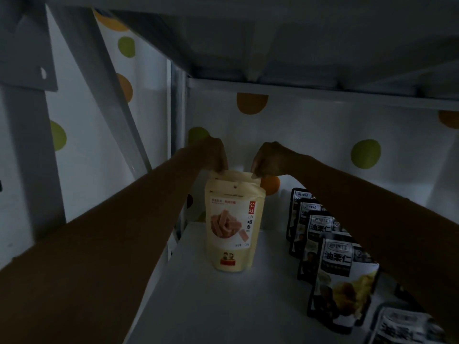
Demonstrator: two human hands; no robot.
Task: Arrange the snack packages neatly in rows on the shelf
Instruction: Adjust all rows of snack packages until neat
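Observation:
A cream-yellow snack pouch (234,224) with red and black lettering stands upright on the white shelf (198,306), left of centre. Another pouch of the same colour seems to stand right behind it; only its top edge shows. My left hand (213,155) pinches the pouch's top left corner. My right hand (269,158) pinches its top right corner. To the right, several black-and-white snack packages (342,279) stand upright in a row running from front to back.
The upper shelf board (273,33) hangs low over the work area. A white back wall with green and orange dots (365,153) closes the rear. A grey upright and slanted brace (109,78) stand at the left. One more black-and-white package (407,328) is at the bottom right.

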